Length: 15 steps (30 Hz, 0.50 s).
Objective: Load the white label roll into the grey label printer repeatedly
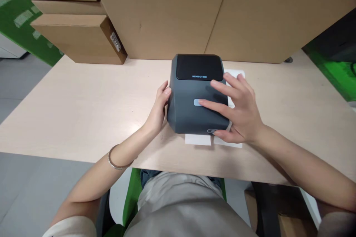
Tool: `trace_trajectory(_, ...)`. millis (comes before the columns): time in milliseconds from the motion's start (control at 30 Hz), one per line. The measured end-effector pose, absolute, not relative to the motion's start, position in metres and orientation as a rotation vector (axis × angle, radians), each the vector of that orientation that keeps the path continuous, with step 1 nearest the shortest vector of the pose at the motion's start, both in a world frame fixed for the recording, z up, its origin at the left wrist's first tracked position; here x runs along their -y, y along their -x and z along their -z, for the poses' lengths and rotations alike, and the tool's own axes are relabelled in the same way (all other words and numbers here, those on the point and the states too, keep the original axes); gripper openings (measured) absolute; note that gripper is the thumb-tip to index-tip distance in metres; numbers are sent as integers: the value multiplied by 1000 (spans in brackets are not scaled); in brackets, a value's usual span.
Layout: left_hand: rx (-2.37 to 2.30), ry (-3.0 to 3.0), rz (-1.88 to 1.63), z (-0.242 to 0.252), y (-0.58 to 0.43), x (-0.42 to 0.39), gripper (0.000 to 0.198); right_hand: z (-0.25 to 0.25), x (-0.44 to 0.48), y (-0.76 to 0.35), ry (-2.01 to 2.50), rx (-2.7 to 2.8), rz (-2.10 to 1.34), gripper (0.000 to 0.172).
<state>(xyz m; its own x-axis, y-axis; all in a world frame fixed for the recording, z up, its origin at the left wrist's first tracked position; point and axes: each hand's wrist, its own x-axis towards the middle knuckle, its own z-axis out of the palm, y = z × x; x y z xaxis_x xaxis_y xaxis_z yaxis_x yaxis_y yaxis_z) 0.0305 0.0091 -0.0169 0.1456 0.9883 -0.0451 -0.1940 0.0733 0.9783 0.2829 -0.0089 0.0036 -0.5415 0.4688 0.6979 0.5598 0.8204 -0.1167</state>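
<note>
A dark grey label printer [185, 107] with a glossy black window and a light blue button [197, 102] sits on the pale wooden desk. Against its left side rests my left hand [160, 105], the fingers partly hidden behind the body. My right hand [240, 109] is spread over the printer's right side, its index fingertip on the button and its thumb near the lower front edge. A white paper strip [198, 139] sticks out at the front. More white paper [235, 74] shows beside and under the printer on the right.
Large cardboard boxes [161, 14] stand stacked along the back of the desk [83, 118]. A smaller flat box [75, 40] with a label is at the back left. The desk's front edge runs just before my lap.
</note>
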Motion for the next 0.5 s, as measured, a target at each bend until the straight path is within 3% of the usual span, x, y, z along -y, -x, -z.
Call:
trace_trajectory(200,-1043,-1019,-1175,16,-31,-10,59,-13,4,-271,702,2273,119,52)
trace_trajectory(400,-1064,-949,-1220,17,-27,-14,63,-16,6,-275,628,2405,139,67)
trace_trajectory(500,-1047,-989,-1192,18,-27,-16,65,-26,7,-285,524,2387,349,48)
